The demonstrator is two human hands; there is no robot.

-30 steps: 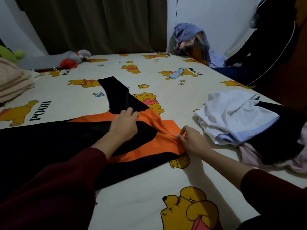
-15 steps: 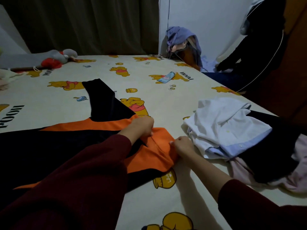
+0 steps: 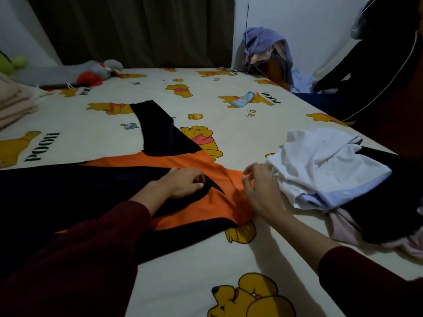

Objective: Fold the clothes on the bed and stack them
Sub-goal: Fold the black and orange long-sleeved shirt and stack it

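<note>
One orange and black shirt (image 3: pixel 178 202) lies spread flat on the bed (image 3: pixel 183 271), with one black sleeve pointing away toward the curtain (image 3: pixel 137 28). The person leans over it with two hands, both in dark red sleeves.

The left hand (image 3: pixel 183 183) rests on the shirt where the black front meets the orange collar part. Its fingers are bent down onto the cloth, but I cannot tell if they pinch a fold or only press it. The right hand (image 3: pixel 261 193) is above the orange shoulder at the shirt's near right corner. Its fingers are spread apart and a little curved, and they hold nothing.

Just beside the right hand there is one loose pile of clothes (image 3: pixel 343 186), not folded. In it I count one white garment on top, one light blue part with a button, one black piece and one pale pink piece under them.

At the far left edge lies one stack of beige folded cloth (image 3: pixel 13 104). Further back are one grey soft toy (image 3: pixel 68 73) with a red part and one green toy (image 3: pixel 13 64). One small light blue item (image 3: pixel 242 100) lies on the sheet near the far side. In the corner stands one heap with purple cloth (image 3: pixel 265 48) on top. One dark jacket (image 3: pixel 377 65) with a white line hangs at the right.
</note>
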